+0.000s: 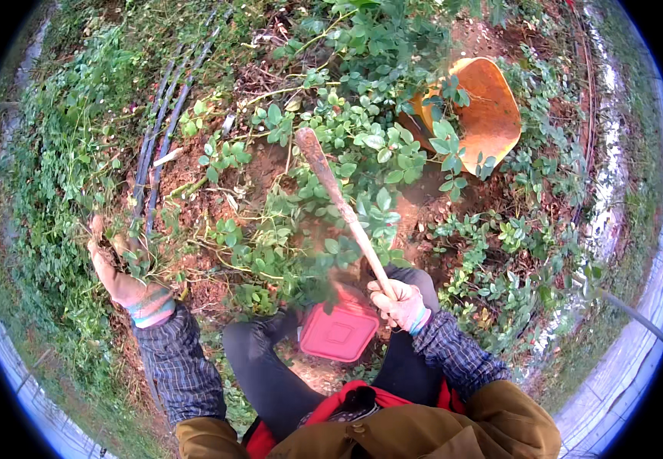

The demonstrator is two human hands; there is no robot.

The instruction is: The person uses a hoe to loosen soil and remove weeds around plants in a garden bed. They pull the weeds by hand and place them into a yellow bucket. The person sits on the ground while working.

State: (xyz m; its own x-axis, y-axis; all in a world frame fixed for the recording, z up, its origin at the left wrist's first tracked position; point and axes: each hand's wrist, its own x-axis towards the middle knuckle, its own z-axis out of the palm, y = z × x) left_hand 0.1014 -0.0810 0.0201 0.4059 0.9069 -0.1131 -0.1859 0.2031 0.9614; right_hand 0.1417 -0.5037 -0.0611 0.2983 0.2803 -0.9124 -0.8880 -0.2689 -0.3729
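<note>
My right hand point(400, 304), in a light glove, is wrapped round the pale wooden handle of a long hand tool point(339, 200). The tool slants up and to the left over the leaves, its far end brown and rusty-looking. Out to the left, my gloved left hand point(123, 281) reaches low among weeds and thin stems, fingers apart. Loose green and dry stems point(148, 256) lie against its fingers; whether any are gripped is hard to see. Leafy green plants point(381, 141) spread between and beyond both hands.
A yellow-orange plastic container point(492, 115) lies tipped among plants at the far right. Between my legs is a pink square plastic thing point(339, 334). Dark hoses point(165, 115) run along the ground at left. A thin pole point(630, 310) stands at right.
</note>
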